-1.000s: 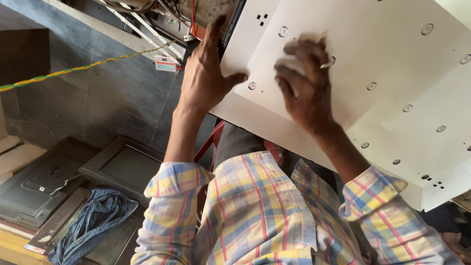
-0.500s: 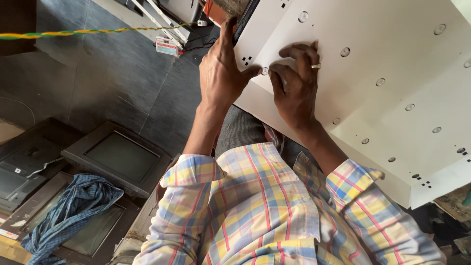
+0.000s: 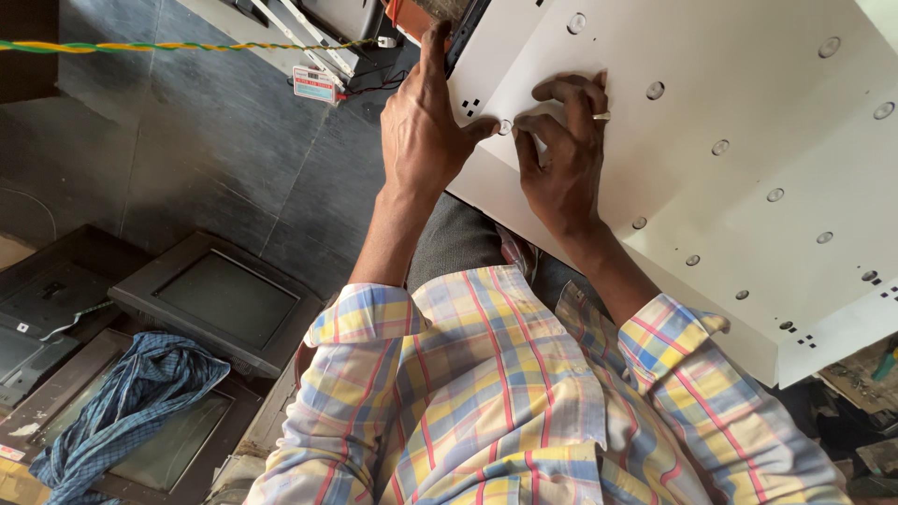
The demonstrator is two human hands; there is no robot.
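Observation:
A large white metal panel (image 3: 711, 103) with several round holes and small slot clusters lies tilted over my lap. My left hand (image 3: 426, 122) grips its left edge, fingers over the rim and thumb flat on the white face. My right hand (image 3: 561, 154), wearing a ring, rests on the panel just right of it. Its curled fingertips pinch a small round piece (image 3: 505, 126) sitting at a hole beside my left thumb. My sleeves are yellow, blue and red checked.
On the dark floor at the left lie several old grey screen frames (image 3: 224, 299), with a blue checked cloth (image 3: 122, 402) across them. A yellow-green twisted cord (image 3: 140, 46) runs along the top. A small white and red device (image 3: 315, 84) and white strips lie near the panel's top.
My right hand slid left and down across the panel to the hole beside my left thumb. My left hand kept its grip on the edge. The view shifted slightly.

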